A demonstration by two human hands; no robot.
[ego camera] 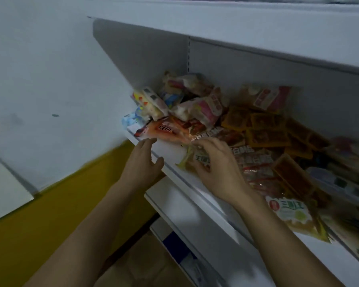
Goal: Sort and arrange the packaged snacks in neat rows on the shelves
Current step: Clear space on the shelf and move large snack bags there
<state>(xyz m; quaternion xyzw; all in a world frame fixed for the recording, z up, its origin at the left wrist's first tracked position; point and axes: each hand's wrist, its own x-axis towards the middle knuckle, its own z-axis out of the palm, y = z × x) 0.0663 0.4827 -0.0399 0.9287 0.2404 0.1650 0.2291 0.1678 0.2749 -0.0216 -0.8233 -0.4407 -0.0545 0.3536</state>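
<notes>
Snack packets (340,162) at right blurred, cut by frame edge

Shop aisle: white metal shelving (195,195) (slotted uprights), heaped packaged snacks (263,133).

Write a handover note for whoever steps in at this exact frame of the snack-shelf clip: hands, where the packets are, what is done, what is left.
Left hand: open, fingers straight, at the front edge of the shelf, holding nothing.
Right hand: fingers curled round a yellow-green snack packet near the shelf front.
Packets: mixed heap on the shelf, with pink packets at the back left, an orange-red packet in front of them, flat orange packets in the middle, and a green-label packet at the front right.
Done: no neat row visible yet.
Left: sort by kind and line everything up in rows.
</notes>
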